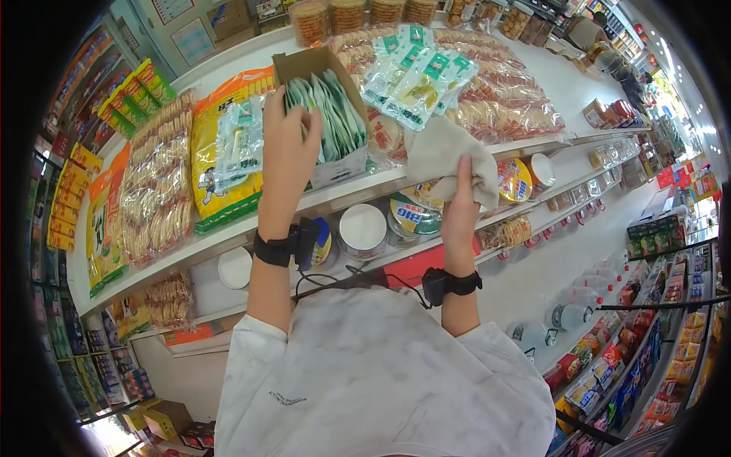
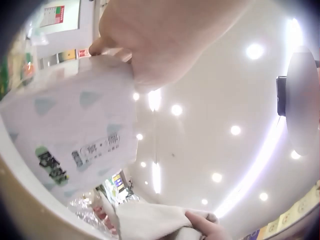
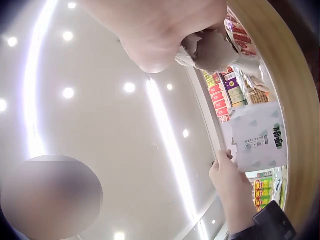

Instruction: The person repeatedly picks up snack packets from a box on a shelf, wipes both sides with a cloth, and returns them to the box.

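My left hand (image 1: 289, 152) grips the left wall of an open cardboard box (image 1: 340, 172) packed with upright green-and-white sachets (image 1: 326, 114). In the left wrist view, the box's pale printed side (image 2: 85, 125) is close up, the hand (image 2: 165, 45) at its top edge. The right wrist view shows that hand (image 3: 232, 187) at the box's corner (image 3: 255, 137). A crumpled beige cloth (image 1: 449, 156) is held in my right hand (image 1: 461, 221), thumb on top, at the shelf's front edge; its other fingers are mostly hidden beneath. The cloth (image 3: 212, 52) also appears in the right wrist view.
Loose green-and-white packets (image 1: 419, 76) lie on clear bags of wrapped snacks (image 1: 510, 84) right of the box. Left of it are a yellow bag (image 1: 221, 145) and more snack packs (image 1: 156, 183). Round jars (image 1: 310, 23) line the back. Tubs (image 1: 362, 228) stand on the shelf below.
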`<state>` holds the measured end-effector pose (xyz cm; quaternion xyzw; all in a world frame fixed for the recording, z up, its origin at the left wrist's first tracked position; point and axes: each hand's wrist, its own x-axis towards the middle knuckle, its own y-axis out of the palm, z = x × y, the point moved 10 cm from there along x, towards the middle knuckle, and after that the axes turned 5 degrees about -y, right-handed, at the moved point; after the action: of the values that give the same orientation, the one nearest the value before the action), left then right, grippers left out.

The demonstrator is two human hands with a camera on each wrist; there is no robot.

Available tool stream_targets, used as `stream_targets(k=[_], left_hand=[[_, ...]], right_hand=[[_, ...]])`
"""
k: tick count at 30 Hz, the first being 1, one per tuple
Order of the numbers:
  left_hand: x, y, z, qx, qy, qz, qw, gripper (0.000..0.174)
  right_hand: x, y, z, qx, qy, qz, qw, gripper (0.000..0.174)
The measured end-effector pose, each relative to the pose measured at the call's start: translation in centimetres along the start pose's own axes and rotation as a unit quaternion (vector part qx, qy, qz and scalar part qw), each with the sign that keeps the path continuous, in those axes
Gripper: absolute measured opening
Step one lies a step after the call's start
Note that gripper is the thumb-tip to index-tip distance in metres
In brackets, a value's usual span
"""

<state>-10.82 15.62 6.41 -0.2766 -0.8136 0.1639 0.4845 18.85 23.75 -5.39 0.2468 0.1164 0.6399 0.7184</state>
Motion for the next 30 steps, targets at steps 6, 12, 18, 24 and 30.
stream_targets(k=[6, 12, 18, 24, 30], left_hand=[[-0.5, 2.1, 0.8, 0.04, -0.019, 0.105, 0.993, 0.025], [-0.6, 2.8, 0.9, 0.057, -0.008, 0.111, 0.992, 0.021], [-0.9, 2.4, 2.7, -0.052, -0.017, 0.073, 0.996, 0.02], [-1.1, 2.2, 3.5, -0.11, -0.051, 0.058, 0.991, 0.018], [-1.4, 1.8, 3.7, -0.217, -0.095, 0.042, 0.971, 0.018]], right_hand=[[-0.4, 0.7, -0.1, -0.051, -0.016, 0.038, 0.998, 0.041], [-0.6, 0.2, 0.1, -0.027, 0.003, 0.018, 0.999, 0.045], [-1.1, 0.0, 1.0, -0.076, -0.01, 0.018, 0.997, 0.049], [-1.4, 0.7, 0.9, -0.05, -0.018, 0.01, 0.999, 0.048], [-1.4, 0.5, 0.7, -0.006, 0.005, 0.015, 1.0, 0.045]])
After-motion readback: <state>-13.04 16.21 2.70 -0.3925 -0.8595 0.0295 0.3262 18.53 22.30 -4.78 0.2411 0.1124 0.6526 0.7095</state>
